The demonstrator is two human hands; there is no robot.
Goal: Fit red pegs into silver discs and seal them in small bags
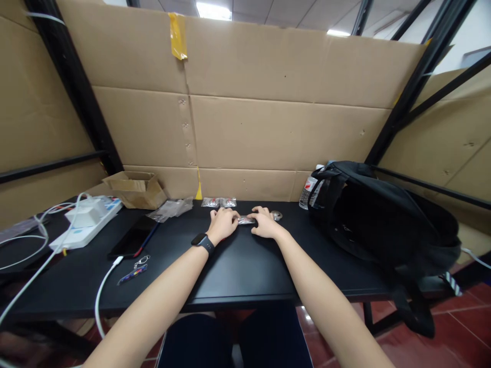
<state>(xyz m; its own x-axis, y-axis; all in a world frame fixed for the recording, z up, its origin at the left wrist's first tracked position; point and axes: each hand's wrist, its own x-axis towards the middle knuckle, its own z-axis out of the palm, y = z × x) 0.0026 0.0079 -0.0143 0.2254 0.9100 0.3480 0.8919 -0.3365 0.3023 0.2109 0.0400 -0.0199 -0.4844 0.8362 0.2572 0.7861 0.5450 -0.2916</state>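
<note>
Between my two hands a small clear plastic packet (246, 220) lies on the black tabletop, with something reddish inside that is too small to name. My left hand (223, 225), with a dark watch (202, 242) on its wrist, has its fingers closed on the packet's left end. At the right end, the bent fingers of my right hand (264, 223) pinch the packet; the fingertips partly cover it. Two similar clear packets (218, 202) lie just behind, near the cardboard wall. A roll of clear tape (276, 215) rests beside my right hand.
On the left are a power strip (86, 222) with white cables, an open cardboard box (135, 190), plastic bags (171, 208), a phone (134, 236) and a keychain (133, 273). A black backpack (383, 220) and a water bottle (308, 191) stand right. Cardboard panels (249, 128) enclose the table.
</note>
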